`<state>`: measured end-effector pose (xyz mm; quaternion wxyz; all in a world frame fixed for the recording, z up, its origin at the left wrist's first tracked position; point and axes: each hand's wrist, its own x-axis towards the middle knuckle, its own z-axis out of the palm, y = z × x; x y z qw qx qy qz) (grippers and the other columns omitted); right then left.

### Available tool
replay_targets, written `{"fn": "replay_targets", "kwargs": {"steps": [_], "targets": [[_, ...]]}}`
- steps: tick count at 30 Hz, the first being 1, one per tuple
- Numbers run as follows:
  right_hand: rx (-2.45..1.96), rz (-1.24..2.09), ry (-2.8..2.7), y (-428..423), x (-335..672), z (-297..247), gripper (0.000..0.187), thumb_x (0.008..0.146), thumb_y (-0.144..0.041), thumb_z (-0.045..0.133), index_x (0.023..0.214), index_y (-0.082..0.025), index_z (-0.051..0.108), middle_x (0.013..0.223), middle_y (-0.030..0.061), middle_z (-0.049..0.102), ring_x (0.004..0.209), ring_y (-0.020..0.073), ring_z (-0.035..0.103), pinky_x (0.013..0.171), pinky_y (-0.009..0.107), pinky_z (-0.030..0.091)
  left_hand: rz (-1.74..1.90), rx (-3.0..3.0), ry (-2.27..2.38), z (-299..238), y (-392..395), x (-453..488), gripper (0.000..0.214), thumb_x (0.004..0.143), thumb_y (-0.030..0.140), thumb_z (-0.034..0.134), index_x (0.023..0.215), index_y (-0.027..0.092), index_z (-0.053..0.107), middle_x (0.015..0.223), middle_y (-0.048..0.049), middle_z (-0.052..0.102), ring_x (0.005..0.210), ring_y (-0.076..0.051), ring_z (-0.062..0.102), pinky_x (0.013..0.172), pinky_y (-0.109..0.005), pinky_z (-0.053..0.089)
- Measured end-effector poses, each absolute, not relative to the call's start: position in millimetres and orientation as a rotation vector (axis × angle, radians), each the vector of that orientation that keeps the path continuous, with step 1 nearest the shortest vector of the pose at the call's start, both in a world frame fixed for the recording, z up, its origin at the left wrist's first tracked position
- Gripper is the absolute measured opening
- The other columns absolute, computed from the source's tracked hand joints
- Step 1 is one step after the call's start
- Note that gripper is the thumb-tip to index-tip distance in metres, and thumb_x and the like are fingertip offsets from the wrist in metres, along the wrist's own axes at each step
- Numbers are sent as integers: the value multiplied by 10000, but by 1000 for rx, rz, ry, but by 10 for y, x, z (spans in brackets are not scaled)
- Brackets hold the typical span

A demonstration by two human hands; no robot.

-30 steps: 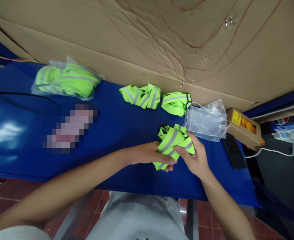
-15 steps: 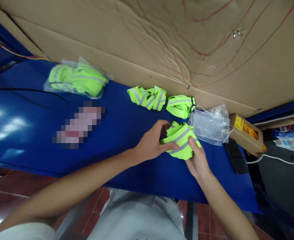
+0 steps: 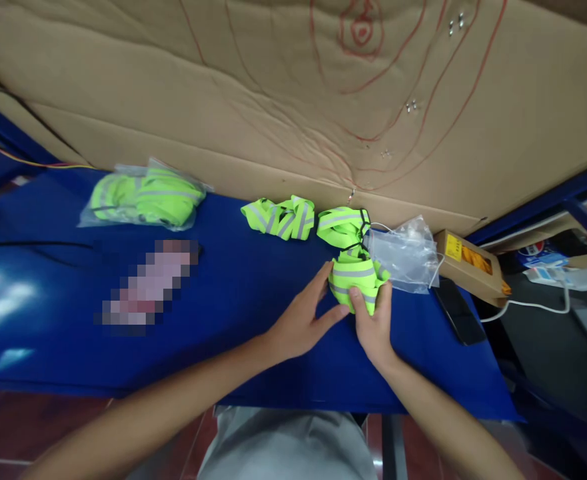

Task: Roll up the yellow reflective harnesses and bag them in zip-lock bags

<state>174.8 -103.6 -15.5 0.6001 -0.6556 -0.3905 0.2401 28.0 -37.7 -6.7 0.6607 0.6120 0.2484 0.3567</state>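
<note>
Folded hi-vis vest [image 3: 356,283] pressed down on the blue desk [image 3: 233,280], right hand [image 3: 373,327] around it.

The right grip is closed on the vest's near edge, thumb on its front. The left hand [image 3: 300,323] lies open and flat, holding nothing, with its fingertips at the vest's 9 o'clock side. A second ago both hands held the vest loose above the desk; now it is a tight bundle resting farther back. A second folded vest [image 3: 342,225] touches it at 12 o'clock and a clear plastic bag [image 3: 406,257] at 2. A looser vest [image 3: 279,217] lies at 10 o'clock, and bagged vests [image 3: 146,199] lie farther out at 10. At 3 o'clock lie a black phone [image 3: 457,301] and a cardboard box [image 3: 468,259], whose yellow label is too small to read.
</note>
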Motion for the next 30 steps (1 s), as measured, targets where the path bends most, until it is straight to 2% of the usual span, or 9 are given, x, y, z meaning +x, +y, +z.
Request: {"fn": "replay_targets", "kwargs": {"steps": [1, 3, 7, 10, 16, 22, 26, 28, 30], "targets": [[-1521, 527, -941, -1041, 1746, -160, 443, 902, -486, 718, 1195, -232, 505, 1099, 72, 679, 1011, 219, 673, 900, 359, 576, 779, 1262, 489, -64, -407, 311, 826, 916, 392, 752, 1622, 276, 338, 1718, -105, 306, 1574, -291, 331, 1283, -425, 307], [-1515, 509, -990, -1060, 1731, -167, 437, 904, -467, 719, 1198, -235, 492, 1081, 70, 663, 1000, 217, 667, 894, 360, 572, 749, 1068, 401, -24, -431, 355, 886, 903, 387, 774, 1642, 298, 293, 1722, -86, 306, 1584, -292, 312, 1286, -430, 312], [-1479, 606, -985, -1096, 1687, -166, 486, 931, -488, 685, 1301, -249, 479, 1181, 89, 662, 1122, 236, 658, 982, 383, 558, 754, 883, 417, 101, -394, 361, 763, 847, 343, 840, 1528, 260, 506, 1596, -95, 522, 1491, -328, 470, 1237, -446, 398], [-1421, 759, -865, -1089, 1675, -183, 588, 963, -545, 624, 1442, -268, 427, 1355, 100, 637, 1289, 252, 614, 1097, 418, 518, 785, 829, 473, 104, -367, 347, 642, 816, 318, 870, 1403, 234, 625, 1527, -92, 594, 1451, -326, 517, 1209, -425, 422], [-1300, 998, -794, -1059, 1662, -310, 798, 947, -628, 614, 1596, -317, 271, 1569, 92, 518, 1459, 271, 506, 1201, 483, 446, 794, 786, 512, 8, -352, 375, 592, 774, 360, 904, 1288, 184, 670, 1374, -123, 697, 1346, -317, 601, 1155, -422, 442], [-1263, 1021, -902, -1028, 1599, -314, 751, 963, -677, 559, 1571, -282, 363, 1570, 101, 521, 1469, 262, 498, 1236, 461, 404, 812, 796, 554, 19, -338, 370, 607, 726, 334, 941, 1248, 184, 669, 1282, -105, 743, 1225, -289, 674, 1065, -385, 502], [-1343, 976, -1085, -930, 1665, -209, 651, 992, -652, 522, 1500, -251, 450, 1476, 109, 608, 1389, 254, 574, 1157, 416, 482, 837, 782, 577, 35, -266, 341, 573, 728, 313, 936, 1221, 168, 681, 1251, -100, 755, 1166, -265, 697, 1019, -354, 519], [-1475, 878, -1333, -860, 1778, -79, 575, 982, -600, 576, 1422, -234, 521, 1344, 111, 687, 1227, 270, 671, 1048, 415, 540, 846, 741, 592, 41, -220, 322, 544, 747, 327, 920, 1210, 164, 686, 1246, -105, 755, 1152, -268, 704, 980, -346, 534], [-1629, 728, -1631, -794, 1933, 94, 514, 936, -562, 664, 1318, -227, 589, 1139, 89, 747, 981, 273, 727, 884, 400, 571, 843, 708, 599, 48, -189, 305, 529, 759, 345, 909, 1205, 163, 690, 1237, -108, 758, 1129, -272, 714, 937, -340, 548]]}}
